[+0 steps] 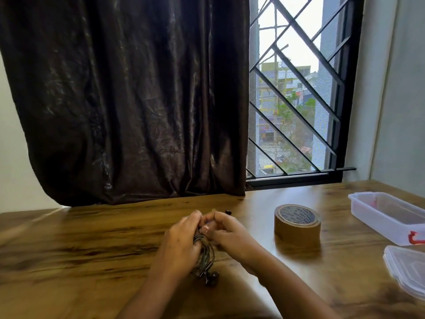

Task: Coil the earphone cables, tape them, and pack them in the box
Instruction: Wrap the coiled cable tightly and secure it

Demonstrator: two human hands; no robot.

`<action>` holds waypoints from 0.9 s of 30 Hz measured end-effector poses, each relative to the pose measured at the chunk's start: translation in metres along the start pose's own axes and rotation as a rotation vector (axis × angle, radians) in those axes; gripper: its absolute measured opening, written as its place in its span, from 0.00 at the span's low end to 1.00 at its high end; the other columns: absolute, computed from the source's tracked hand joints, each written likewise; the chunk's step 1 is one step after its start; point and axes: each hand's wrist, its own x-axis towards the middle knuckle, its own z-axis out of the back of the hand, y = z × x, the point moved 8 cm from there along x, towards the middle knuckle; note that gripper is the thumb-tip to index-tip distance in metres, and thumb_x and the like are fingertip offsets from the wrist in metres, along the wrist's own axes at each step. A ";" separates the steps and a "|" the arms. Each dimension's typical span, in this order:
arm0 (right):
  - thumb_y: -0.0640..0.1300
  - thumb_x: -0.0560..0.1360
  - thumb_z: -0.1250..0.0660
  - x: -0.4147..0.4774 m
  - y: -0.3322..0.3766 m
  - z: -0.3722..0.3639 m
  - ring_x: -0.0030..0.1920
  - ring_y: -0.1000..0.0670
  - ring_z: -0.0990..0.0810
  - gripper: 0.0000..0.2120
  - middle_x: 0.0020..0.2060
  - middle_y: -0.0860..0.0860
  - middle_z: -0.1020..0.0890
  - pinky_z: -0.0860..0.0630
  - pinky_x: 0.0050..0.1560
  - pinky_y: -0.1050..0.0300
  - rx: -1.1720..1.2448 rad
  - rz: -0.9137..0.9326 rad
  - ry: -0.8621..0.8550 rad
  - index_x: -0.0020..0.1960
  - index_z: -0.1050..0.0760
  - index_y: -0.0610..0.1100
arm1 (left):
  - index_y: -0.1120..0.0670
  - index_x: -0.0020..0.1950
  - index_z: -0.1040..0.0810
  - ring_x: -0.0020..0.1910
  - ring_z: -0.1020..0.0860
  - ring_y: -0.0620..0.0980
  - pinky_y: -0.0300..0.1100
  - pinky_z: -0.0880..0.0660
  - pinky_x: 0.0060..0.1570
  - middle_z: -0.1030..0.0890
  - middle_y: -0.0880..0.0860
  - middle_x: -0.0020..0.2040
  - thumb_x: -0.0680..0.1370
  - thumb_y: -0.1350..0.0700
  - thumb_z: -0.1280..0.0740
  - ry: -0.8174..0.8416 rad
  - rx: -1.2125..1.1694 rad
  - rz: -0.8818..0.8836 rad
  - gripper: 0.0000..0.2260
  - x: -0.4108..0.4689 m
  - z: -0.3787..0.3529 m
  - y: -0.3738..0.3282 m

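Where the table (92, 245) meets a dark curtain (128, 100), our left hand (181, 236) grips the coiled cable (207, 256); our right hand (226, 233) pinches its far end.

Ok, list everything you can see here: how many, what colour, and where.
Coiled dark earphone cable: one, dark grey, table centre, earbuds at its near end.
Roll of brown packing tape: one, brown, lying flat right of the hands.
Clear plastic box: one, transparent, far right, open, something red inside.
Clear plastic lid: transparent, right edge, nearer than the box; count unclear.
Small black object: one, behind the hands; unidentifiable.
Wooden table: one, brown.
Dark curtain: one, dark brown, behind the table.
Window with black grille: one, right of curtain.
Left hand: grips the cable.
Right hand: pinches the cable's top.
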 end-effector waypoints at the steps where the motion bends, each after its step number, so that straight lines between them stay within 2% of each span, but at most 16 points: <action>1: 0.42 0.76 0.33 -0.002 0.002 -0.003 0.44 0.53 0.20 0.06 0.43 0.53 0.18 0.21 0.47 0.59 -0.021 0.006 0.028 0.52 0.22 0.51 | 0.46 0.48 0.32 0.39 0.30 0.38 0.31 0.32 0.36 0.30 0.42 0.41 0.74 0.62 0.34 -0.005 -0.011 0.006 0.13 0.000 0.001 0.000; 4: 0.41 0.73 0.29 -0.005 0.006 -0.005 0.47 0.55 0.17 0.08 0.45 0.54 0.17 0.20 0.49 0.62 -0.084 0.024 0.021 0.49 0.22 0.53 | 0.46 0.44 0.35 0.38 0.30 0.39 0.34 0.33 0.33 0.29 0.43 0.40 0.74 0.62 0.36 0.003 -0.029 0.036 0.12 0.000 0.001 0.001; 6: 0.40 0.73 0.29 -0.004 0.006 -0.003 0.47 0.57 0.17 0.08 0.46 0.53 0.16 0.21 0.47 0.64 -0.101 0.046 -0.013 0.51 0.20 0.50 | 0.46 0.44 0.34 0.38 0.29 0.40 0.35 0.32 0.32 0.29 0.43 0.40 0.74 0.62 0.35 -0.008 -0.017 0.052 0.12 0.000 0.002 0.002; 10: 0.39 0.73 0.29 -0.002 0.001 0.002 0.46 0.54 0.16 0.08 0.45 0.50 0.15 0.19 0.51 0.57 -0.084 0.037 -0.037 0.52 0.18 0.43 | 0.46 0.44 0.34 0.38 0.28 0.40 0.39 0.27 0.35 0.28 0.44 0.40 0.73 0.61 0.32 -0.022 -0.003 0.093 0.14 0.000 0.000 0.006; 12: 0.37 0.73 0.29 -0.001 0.001 0.004 0.46 0.53 0.16 0.08 0.44 0.48 0.15 0.20 0.51 0.57 -0.064 0.054 -0.054 0.51 0.18 0.41 | 0.45 0.44 0.34 0.39 0.27 0.40 0.39 0.24 0.36 0.27 0.44 0.40 0.73 0.61 0.31 -0.028 -0.010 0.101 0.14 0.000 -0.001 0.006; 17: 0.35 0.70 0.27 -0.001 0.000 0.017 0.44 0.51 0.16 0.06 0.40 0.47 0.15 0.19 0.48 0.55 -0.031 0.108 -0.196 0.47 0.18 0.41 | 0.45 0.44 0.30 0.36 0.24 0.41 0.33 0.26 0.33 0.22 0.47 0.40 0.69 0.57 0.26 -0.022 -0.219 0.195 0.14 0.001 -0.005 0.018; 19: 0.35 0.70 0.27 -0.002 -0.001 0.025 0.41 0.52 0.16 0.05 0.37 0.48 0.15 0.19 0.46 0.57 -0.049 0.105 -0.278 0.43 0.18 0.43 | 0.45 0.45 0.28 0.39 0.21 0.42 0.38 0.22 0.38 0.20 0.48 0.41 0.69 0.54 0.25 -0.003 -0.303 0.245 0.13 0.002 -0.010 0.025; 21: 0.36 0.69 0.26 -0.003 -0.001 0.030 0.39 0.52 0.17 0.05 0.34 0.49 0.16 0.19 0.44 0.59 -0.080 0.104 -0.345 0.41 0.18 0.44 | 0.46 0.46 0.26 0.41 0.19 0.43 0.43 0.20 0.40 0.18 0.49 0.41 0.71 0.56 0.27 0.017 -0.368 0.295 0.10 0.002 -0.014 0.030; 24: 0.37 0.69 0.26 -0.005 -0.003 0.031 0.40 0.50 0.17 0.04 0.34 0.47 0.16 0.19 0.45 0.56 -0.084 0.093 -0.392 0.41 0.19 0.44 | 0.47 0.44 0.25 0.42 0.19 0.45 0.41 0.21 0.40 0.18 0.50 0.42 0.73 0.58 0.28 0.021 -0.374 0.301 0.08 0.002 -0.018 0.034; 27: 0.38 0.69 0.25 -0.004 -0.006 0.028 0.37 0.51 0.18 0.04 0.33 0.47 0.18 0.19 0.45 0.55 -0.078 0.065 -0.397 0.41 0.19 0.44 | 0.48 0.42 0.24 0.40 0.19 0.45 0.36 0.24 0.36 0.18 0.50 0.39 0.72 0.58 0.28 -0.003 -0.363 0.322 0.08 0.002 -0.018 0.040</action>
